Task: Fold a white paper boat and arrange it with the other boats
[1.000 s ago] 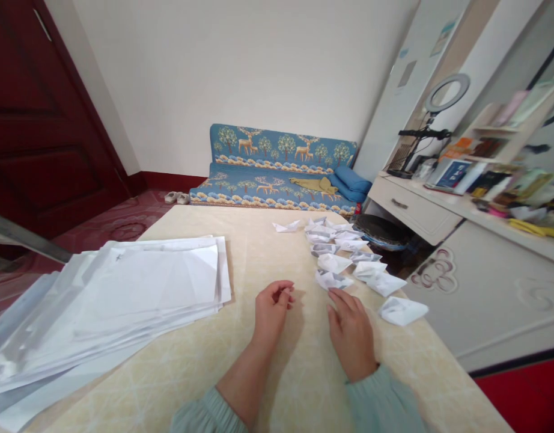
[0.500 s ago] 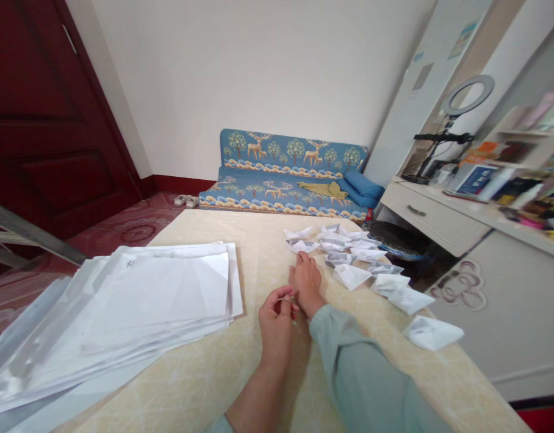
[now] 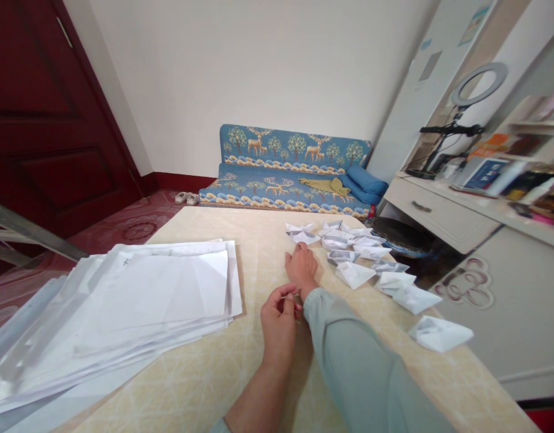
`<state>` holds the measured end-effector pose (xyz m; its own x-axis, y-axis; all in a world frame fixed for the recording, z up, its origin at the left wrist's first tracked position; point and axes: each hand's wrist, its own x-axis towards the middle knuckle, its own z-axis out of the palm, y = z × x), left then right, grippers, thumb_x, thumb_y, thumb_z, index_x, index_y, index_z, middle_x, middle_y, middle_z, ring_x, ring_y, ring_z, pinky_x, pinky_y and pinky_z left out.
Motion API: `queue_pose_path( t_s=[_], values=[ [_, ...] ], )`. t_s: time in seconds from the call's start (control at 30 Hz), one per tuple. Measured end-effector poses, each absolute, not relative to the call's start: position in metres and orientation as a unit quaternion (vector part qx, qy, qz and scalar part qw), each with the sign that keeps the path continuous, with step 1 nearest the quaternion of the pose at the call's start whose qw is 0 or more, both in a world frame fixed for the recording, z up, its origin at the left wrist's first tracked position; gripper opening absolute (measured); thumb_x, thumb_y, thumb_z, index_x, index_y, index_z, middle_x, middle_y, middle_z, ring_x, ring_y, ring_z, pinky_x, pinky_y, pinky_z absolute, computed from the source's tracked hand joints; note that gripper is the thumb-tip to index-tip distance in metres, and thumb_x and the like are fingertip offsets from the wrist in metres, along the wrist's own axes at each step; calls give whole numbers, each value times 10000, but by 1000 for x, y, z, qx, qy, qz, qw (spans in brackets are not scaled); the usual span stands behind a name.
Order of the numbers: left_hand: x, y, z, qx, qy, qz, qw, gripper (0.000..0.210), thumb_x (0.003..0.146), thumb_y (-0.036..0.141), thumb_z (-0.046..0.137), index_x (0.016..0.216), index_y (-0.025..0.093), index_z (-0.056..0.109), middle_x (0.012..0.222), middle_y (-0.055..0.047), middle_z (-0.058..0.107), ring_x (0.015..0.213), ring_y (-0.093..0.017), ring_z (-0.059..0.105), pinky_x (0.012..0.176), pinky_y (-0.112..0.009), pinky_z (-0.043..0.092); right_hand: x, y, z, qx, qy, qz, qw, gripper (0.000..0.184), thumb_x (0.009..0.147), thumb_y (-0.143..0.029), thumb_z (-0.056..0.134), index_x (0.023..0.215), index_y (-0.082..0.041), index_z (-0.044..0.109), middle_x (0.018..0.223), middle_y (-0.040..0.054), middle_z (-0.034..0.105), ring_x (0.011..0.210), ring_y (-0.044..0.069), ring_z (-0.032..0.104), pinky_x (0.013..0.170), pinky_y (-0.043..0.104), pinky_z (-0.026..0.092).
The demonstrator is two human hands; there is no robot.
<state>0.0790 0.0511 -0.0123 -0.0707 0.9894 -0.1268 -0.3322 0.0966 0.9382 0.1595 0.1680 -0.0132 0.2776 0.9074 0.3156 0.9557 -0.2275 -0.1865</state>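
My right hand (image 3: pixel 301 265) stretches forward over the table, fingers bent and close together. Its fingertips are against the near side of a white folded paper boat (image 3: pixel 303 237), which sits just in front of another paper boat (image 3: pixel 299 228). Close behind the right wrist is my left hand (image 3: pixel 280 307), its fingers curled and the thumb brought to the index finger. Whatever may be in that pinch is too small or hidden to make out. Several more paper boats stand in loose rows to the right, among them a near one (image 3: pixel 441 334).
A thick stack of white paper sheets (image 3: pixel 169 288) lies at the left on the yellow patterned tablecloth (image 3: pixel 205 373). Beyond the table is a blue sofa (image 3: pixel 286 174). A cabinet (image 3: pixel 497 288) with a ring light (image 3: pixel 479 84) stands along the right side.
My right hand has moved slightly forward, and the boat at its fingertips is now closer to the boat behind it. The left hand stays curled. The view has shifted a little.
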Motion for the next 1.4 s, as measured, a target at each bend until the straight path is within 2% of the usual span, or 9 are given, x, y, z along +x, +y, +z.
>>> queue_pose_path(
  t_s=[0.17,0.27,0.43,0.57,0.63,0.8,0.97,1.13,1.4],
  values=[
    [80,51,-11,358,458,568,583,222,727,315,573,882,172,643,560,-1,564,494,-99,495,510,-211,395,160,167,-14,-774,-597,-79,198,304,894,-343,434,1077,-137,561,1194,117,454,970,210,523,743,302,419],
    [81,50,-10,351,448,572,590,238,728,308,575,896,152,640,570,-1,566,482,-88,479,498,-201,382,160,162,-16,-756,-599,-80,250,272,875,-311,463,1091,-171,551,1219,93,431,920,188,552,719,298,436],
    [78,49,-9,377,455,571,571,256,739,281,562,917,119,649,588,-14,588,501,-89,494,518,-200,401,166,142,-15,-713,-597,-55,364,228,814,-187,487,1025,-198,574,1134,59,502,830,161,569,691,280,452],
    [78,51,-12,385,453,580,557,255,725,266,563,909,116,656,789,-73,660,544,-92,533,505,-197,416,191,103,-9,-636,-600,-58,482,257,776,-132,470,1010,-187,564,1070,59,535,803,148,548,759,287,455],
    [78,52,-13,386,450,581,558,253,721,256,557,910,117,653,878,-90,663,548,-86,537,490,-192,415,212,81,-8,-631,-589,-77,499,250,787,-152,470,1014,-189,566,1075,62,535,808,152,544,770,299,454],
    [79,52,-14,396,451,578,552,247,711,246,558,899,120,658,872,-85,666,549,-85,534,488,-191,423,254,48,-17,-692,-593,-145,385,131,765,-252,568,828,-195,667,1088,82,535,923,219,520,854,374,412],
    [78,51,-16,398,448,581,551,247,725,246,550,909,118,652,892,-88,661,555,-83,540,492,-192,432,245,42,-15,-750,-594,-147,252,205,798,-256,559,938,-175,684,1054,105,609,983,280,484,791,393,402],
    [79,52,-15,396,445,584,550,239,726,238,553,906,118,653,887,-93,668,545,-83,544,488,-192,430,205,43,-6,-678,-693,-109,218,245,844,-222,497,1041,-191,638,1126,76,592,1012,236,470,840,345,388],
    [79,53,-13,386,442,583,561,226,736,225,560,905,114,660,766,-79,670,539,-90,538,509,-193,420,178,106,-9,-682,-708,-98,154,194,849,-271,507,950,-172,639,1093,93,578,1005,235,458,784,323,391]
  ],
)
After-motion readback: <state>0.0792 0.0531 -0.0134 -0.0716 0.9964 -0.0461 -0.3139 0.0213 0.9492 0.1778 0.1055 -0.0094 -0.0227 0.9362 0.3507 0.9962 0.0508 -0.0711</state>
